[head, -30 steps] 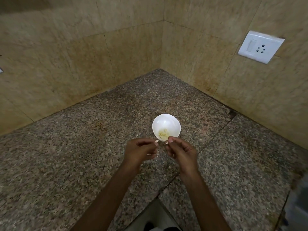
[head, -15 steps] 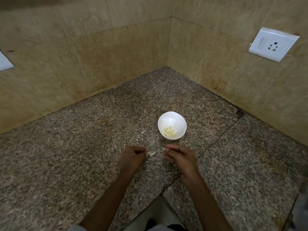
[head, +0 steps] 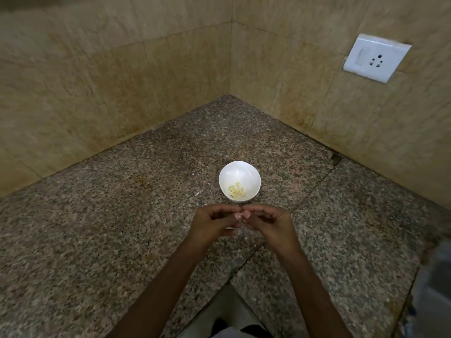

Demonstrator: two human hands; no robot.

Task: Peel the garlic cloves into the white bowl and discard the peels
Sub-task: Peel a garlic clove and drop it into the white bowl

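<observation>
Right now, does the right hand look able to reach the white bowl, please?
Probably yes. The right hand hovers just in front of the white bowl, nothing stands between them, and the left hand is beside it, not across the way.

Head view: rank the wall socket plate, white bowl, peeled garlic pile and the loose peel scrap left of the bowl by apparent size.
1. wall socket plate
2. white bowl, which looks somewhat smaller but sits nearer the camera, so real sizes are unsure
3. peeled garlic pile
4. peel scrap, a tiny fleck
</observation>
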